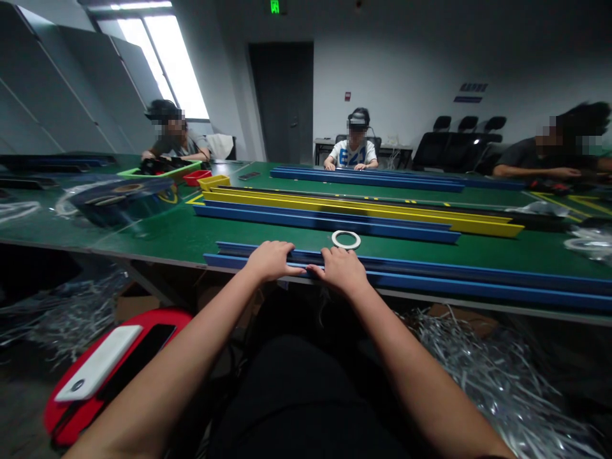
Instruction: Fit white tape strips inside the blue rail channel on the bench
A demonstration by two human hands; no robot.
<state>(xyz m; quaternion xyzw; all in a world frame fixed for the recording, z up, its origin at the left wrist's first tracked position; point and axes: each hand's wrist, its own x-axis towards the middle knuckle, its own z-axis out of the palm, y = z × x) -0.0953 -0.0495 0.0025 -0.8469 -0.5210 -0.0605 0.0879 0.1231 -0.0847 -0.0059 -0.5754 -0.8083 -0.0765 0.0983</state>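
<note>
Blue channel with a dark inner strip runs along the near edge of the green counter, its left end just past the left hand and its other end running out of view on the right. Both hands lie over its left part, fingers curled over the far wall and thumbs along the near one, clamped across it; the thumb tips point at each other, nearly touching. Just beyond the right hand, a white ring lies flat in the green gap between this channel and a shorter blue rail. Behind that come yellow rails, closing off the reach straight ahead. More open green surface stretches left of the channel's end, up to a large wrapped roll. Below the counter's near edge, a red stool and tangled strips flank the person's lap.
</note>
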